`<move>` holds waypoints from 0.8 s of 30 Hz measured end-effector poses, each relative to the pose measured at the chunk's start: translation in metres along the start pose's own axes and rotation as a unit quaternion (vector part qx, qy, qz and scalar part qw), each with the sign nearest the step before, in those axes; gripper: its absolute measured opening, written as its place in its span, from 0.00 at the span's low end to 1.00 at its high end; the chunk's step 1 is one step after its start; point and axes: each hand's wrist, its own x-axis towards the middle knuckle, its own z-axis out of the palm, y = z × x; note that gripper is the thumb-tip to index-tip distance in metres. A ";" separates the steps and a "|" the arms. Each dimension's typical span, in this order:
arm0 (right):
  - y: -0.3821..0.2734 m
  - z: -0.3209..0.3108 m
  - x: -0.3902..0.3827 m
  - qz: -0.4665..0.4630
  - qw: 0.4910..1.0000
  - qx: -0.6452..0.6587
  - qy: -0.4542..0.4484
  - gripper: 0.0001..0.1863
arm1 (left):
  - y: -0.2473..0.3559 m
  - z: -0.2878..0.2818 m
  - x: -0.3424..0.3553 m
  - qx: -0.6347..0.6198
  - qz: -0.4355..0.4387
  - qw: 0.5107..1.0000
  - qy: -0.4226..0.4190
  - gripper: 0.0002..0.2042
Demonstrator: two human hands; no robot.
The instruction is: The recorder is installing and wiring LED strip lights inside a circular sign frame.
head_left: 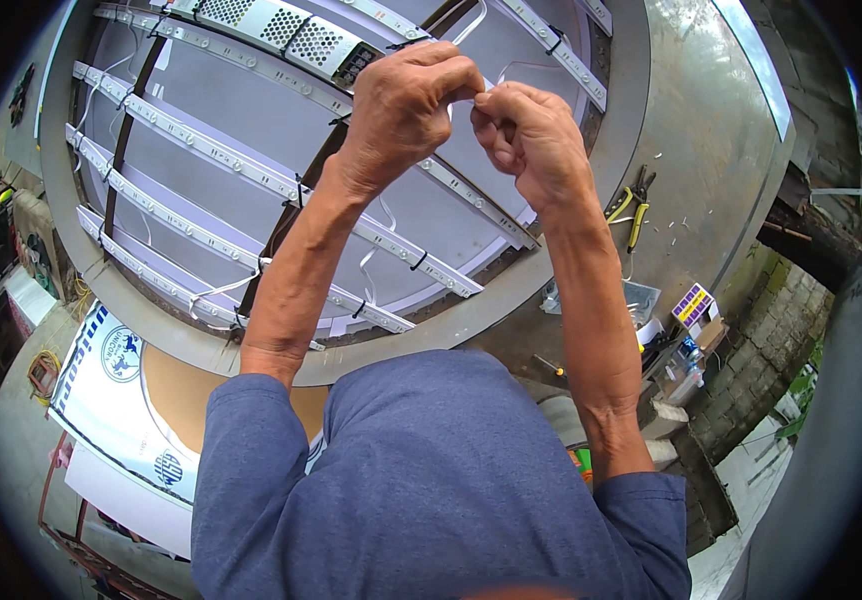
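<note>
My left hand (401, 112) and my right hand (536, 138) meet fingertip to fingertip above a large round metal frame (176, 335). Both are closed in a pinch on thin white wire (473, 24), which shows beside and behind the fingers. The exact ends between the fingertips are mostly hidden. Under my hands run rows of white LED strips (201, 145), tied with black cable ties to dark crossbars (123, 140). A perforated metal power supply (286, 32) with a black terminal block lies just left of my left hand. Loose white wires hang from several strips.
Right of the frame, yellow-handled pliers (635, 212) lie on the metal table (691, 130) among small white scraps. Nearer me are a screwdriver (549, 366), a clear plastic bag (639, 298) and a purple-and-white box (693, 305). A printed white-and-blue sheet (101, 400) lies at lower left.
</note>
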 end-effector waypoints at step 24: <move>0.035 -0.209 -0.132 0.086 0.705 -0.535 0.457 0.07 | 0.005 -0.004 -0.009 -0.035 -0.072 0.993 0.090 0.06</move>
